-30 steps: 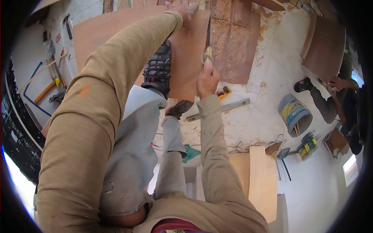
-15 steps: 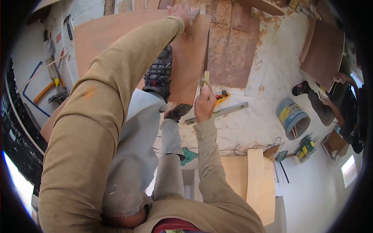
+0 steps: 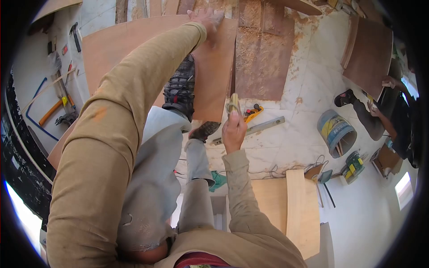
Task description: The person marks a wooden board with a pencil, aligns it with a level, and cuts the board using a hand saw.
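Observation:
My left hand [image 3: 208, 21] lies spread on the far right part of a large reddish-brown wooden board [image 3: 120, 49], close to its far edge. A dark laced shoe [image 3: 179, 91] rests on the same board, below my left arm. My right hand [image 3: 234, 131] is closed around a tool with a light wooden handle [image 3: 233, 103], beside the board's near right corner. The tool's working end is hard to make out. Just right of that hand, a yellow-orange hand plane [image 3: 254, 114] and a spirit level [image 3: 266, 125] lie on the floor.
Shavings cover dark boards [image 3: 261, 67] ahead. A bucket [image 3: 336, 134] and a green power tool [image 3: 352, 166] stand right, near another person [image 3: 395, 120] with a board. A hammer [image 3: 75, 38] and a blue-framed saw [image 3: 33, 105] lie left. Pale boards [image 3: 292, 210] are near me.
My right hand has drawn back a little toward my body with the wooden-handled tool. The left hand stays on the board. The view has shifted slightly.

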Demonstrator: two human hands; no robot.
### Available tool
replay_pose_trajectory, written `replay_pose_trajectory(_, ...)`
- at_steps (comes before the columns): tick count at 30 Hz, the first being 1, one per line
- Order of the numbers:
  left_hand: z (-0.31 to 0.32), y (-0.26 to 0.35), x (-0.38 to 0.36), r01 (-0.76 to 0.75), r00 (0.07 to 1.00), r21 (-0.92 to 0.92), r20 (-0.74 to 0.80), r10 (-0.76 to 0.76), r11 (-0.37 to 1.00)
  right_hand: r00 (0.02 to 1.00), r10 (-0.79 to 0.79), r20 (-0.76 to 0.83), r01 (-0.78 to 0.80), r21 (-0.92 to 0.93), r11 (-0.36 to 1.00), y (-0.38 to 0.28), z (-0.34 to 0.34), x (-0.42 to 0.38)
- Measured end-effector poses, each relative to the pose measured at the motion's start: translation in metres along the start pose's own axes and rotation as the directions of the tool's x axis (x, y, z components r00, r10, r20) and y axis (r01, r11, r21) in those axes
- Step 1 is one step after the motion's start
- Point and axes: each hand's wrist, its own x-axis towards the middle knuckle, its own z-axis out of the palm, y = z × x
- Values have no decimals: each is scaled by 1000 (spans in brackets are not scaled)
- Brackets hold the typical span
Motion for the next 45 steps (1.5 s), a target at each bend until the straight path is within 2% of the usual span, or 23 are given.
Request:
replay_pose_trajectory(4,-2,4,-8,19,996,29,88,-21,999,996,-90,4,90,-124,988,-28,21,41)
replay_pose_trajectory(5,-11,7,-9,33,993,33,112,-36,999,992,-125,-8,123,-135,983,-29,39,89)
replay_pose_trajectory(7,-7,2,1,35,997,11,70,-35,999,998,-55,0,55,-134,989,-33,65,157)
replay_pose_trajectory(9,6,2,1,24,999,5,42,-24,1000,999,-30,-19,30,-34,999,-9,56,127)
replay_pose_trajectory(11,11,-1,2,18,1000,8,-6,-18,1000,989,-146,-27,143,-84,986,-21,33,64)
replay_pose_trajectory(12,9,0,-2,13,1000,-7,4,-13,1000,994,67,86,-56,-129,990,-10,5,20)
replay_pose_trajectory(14,2,1,-6,1,1000,-30,15,-1,1000,1000,31,2,-31,-44,999,-19,-5,-23)
replay_pose_trajectory(17,10,-2,2,14,1000,11,11,-15,1000,1000,-4,24,6,-101,995,-30,4,-10)
replay_pose_trajectory(19,3,2,0,11,999,-3,43,-11,1000,983,-183,26,185,-115,976,-21,37,86)
replay_pose_trajectory(21,1,-3,-3,8,998,-8,66,-8,1000,979,-198,-44,190,-137,972,-29,62,139)
replay_pose_trajectory(24,-3,-1,0,-7,998,-20,59,9,1000,995,-82,57,92,-203,975,-29,36,93)
replay_pose_trajectory(25,-2,-1,1,2,999,-17,55,-1,1000,997,14,71,2,-228,974,-16,22,55)
replay_pose_trajectory(26,0,0,-1,11,998,-15,60,-10,1000,1000,-26,11,27,-106,994,-20,8,4)
replay_pose_trajectory(29,0,0,-2,10,998,-1,59,-10,1000,986,-140,-89,141,-4,990,-30,1,-31)
replay_pose_trajectory(31,2,-1,-4,11,998,15,62,-12,1000,998,-59,-12,58,-79,995,-32,2,-11)
replay_pose_trajectory(32,1,1,-2,8,999,19,54,-9,1000,996,46,81,-33,-154,988,-30,12,38)
replay_pose_trajectory(34,12,2,0,26,999,21,31,-27,999,989,-142,35,146,-165,975,-27,46,115)
replay_pose_trajectory(36,7,0,-1,40,998,25,41,-41,999,973,-227,-49,221,-95,971,-18,58,133)
replay_pose_trajectory(37,4,3,-4,39,997,15,73,-40,999,999,-53,6,53,-82,995,-29,50,128)
replay_pose_trajectory(39,0,1,0,27,999,-2,48,-27,1000,952,278,129,-271,-75,960,-60,44,122)
replay_pose_trajectory(41,11,-6,-1,-5,1000,-3,-25,5,1000,998,13,66,-12,-16,1000,-40,53,117)
replay_pose_trajectory(43,16,-10,-11,12,995,20,-99,-10,1000,992,-111,52,114,-51,992,-20,50,104)
replay_pose_trajectory(45,23,-15,-37,-1,990,42,-140,7,999,993,-87,75,96,-127,987,-16,25,55)
